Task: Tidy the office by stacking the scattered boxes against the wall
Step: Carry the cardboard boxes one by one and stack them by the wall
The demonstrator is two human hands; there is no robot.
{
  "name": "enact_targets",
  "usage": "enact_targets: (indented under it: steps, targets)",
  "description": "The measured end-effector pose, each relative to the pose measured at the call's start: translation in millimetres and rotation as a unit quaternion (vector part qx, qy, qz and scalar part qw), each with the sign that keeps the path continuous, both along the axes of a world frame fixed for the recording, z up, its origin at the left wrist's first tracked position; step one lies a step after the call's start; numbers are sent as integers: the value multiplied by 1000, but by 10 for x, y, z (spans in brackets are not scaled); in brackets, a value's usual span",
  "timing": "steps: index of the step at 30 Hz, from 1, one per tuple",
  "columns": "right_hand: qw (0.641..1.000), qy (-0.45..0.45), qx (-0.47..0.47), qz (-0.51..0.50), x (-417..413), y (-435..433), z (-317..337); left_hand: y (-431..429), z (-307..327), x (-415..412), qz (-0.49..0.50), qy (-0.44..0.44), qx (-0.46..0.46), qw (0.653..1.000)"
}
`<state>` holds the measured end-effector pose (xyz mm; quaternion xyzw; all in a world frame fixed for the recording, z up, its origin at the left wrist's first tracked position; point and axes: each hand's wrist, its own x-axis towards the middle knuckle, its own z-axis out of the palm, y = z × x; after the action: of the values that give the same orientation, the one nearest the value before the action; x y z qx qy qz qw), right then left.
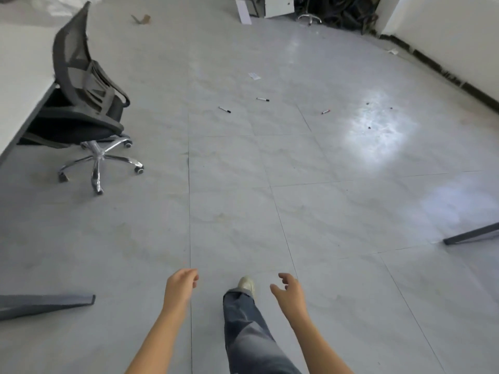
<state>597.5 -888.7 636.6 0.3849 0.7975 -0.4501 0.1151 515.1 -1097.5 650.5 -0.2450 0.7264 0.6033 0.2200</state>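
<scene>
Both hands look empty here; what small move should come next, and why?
Probably step forward across the grey tiled floor: the left hand and right hand hold nothing, no box lies within reach, and a white box-like object and a brown cardboard scrap show at the far end.

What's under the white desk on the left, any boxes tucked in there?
The office chair sits with its seat partly under the desk. No box shows there, but the dark space behind the chair is hidden by it.
</scene>
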Motion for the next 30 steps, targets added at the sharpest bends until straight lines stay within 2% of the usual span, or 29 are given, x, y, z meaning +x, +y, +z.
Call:
enact_targets:
  steps: [9, 13, 18, 23, 30]
  targets:
    - [995, 94, -6, -26, -2365, 1012, 304, 919, 343, -2112, -2, 59, -9, 998]
    - [997, 78, -15, -22, -3000, 1223, 310, 1209, 368, -2739, -9, 55, -9, 998]
    - [998, 48, -23, -22, -3799, 1457, 103, 1492, 103, -3660, 2, 24, -12, 1000]
    - [998, 52, -6, -43, -5013, 1817, 52, 1729, -19, -5063, -8, 33, -15, 999]
    - [997, 61, 12, -54, -6738, 2146, 257, 2177, 273, -7079, -11, 76, -2, 997]
